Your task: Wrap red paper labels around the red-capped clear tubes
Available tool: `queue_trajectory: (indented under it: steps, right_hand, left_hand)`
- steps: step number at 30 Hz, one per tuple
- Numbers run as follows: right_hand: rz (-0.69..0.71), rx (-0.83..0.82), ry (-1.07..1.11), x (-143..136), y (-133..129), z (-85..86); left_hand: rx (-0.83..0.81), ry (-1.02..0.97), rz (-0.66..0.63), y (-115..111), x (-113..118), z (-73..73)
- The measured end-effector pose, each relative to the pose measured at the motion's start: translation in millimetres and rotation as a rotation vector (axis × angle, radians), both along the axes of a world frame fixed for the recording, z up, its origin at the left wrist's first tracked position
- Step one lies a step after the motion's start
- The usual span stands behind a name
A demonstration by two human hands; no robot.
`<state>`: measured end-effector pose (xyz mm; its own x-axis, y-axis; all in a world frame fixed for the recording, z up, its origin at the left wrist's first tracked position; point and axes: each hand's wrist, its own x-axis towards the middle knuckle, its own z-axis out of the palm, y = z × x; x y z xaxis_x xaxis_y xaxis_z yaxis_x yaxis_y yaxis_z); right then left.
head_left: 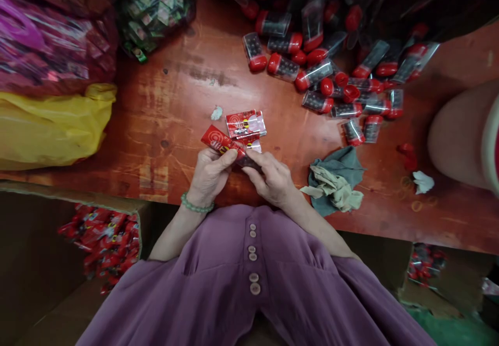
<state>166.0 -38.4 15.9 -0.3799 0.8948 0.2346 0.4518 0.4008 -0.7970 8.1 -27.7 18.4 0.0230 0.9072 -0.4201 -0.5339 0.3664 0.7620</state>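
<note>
Near the table's front edge, my left hand pinches a flat red printed sleeve between thumb and fingers. My right hand is closed round a small, dark-filled tube at the sleeve's right end. Fingers partly cover where the two meet, so I cannot tell how far the tube sits inside. Just beyond my hands lies a small stack of red and pink printed sleeves. Farther right, many clear tubes with red caps and dark beads lie in a loose pile.
A grey-green cloth lies right of my hands, near a pale bucket and some rubber bands. Yellow and pink bags fill the left. Below the table, a cardboard box holds red-wrapped pieces.
</note>
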Motion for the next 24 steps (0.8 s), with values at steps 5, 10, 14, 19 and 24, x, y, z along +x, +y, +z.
queue_trajectory:
  steps: [5, 10, 14, 19, 24]
  right_hand:
    - [-0.011, -0.164, 0.131, 0, -5, 2.8]
    - [-0.086, -0.362, 0.246, -8, -7, 6.5]
    - [-0.13, -0.198, 0.188, -13, -7, 3.0]
    - [-0.147, -0.238, 0.27, -17, -7, -0.4]
    - [-0.106, -0.026, 0.17, -14, -10, 0.7]
  left_hand:
    - [0.109, 0.081, -0.076, 1, -11, 1.0]
    - [0.11, 0.131, -0.069, -1, -8, -0.3]
    - [0.004, -0.01, 0.035, -2, 6, -1.8]
    - [-0.021, -0.037, 0.13, -6, 15, -1.7]
    - [0.0, -0.067, 0.183, -12, 12, -1.8]
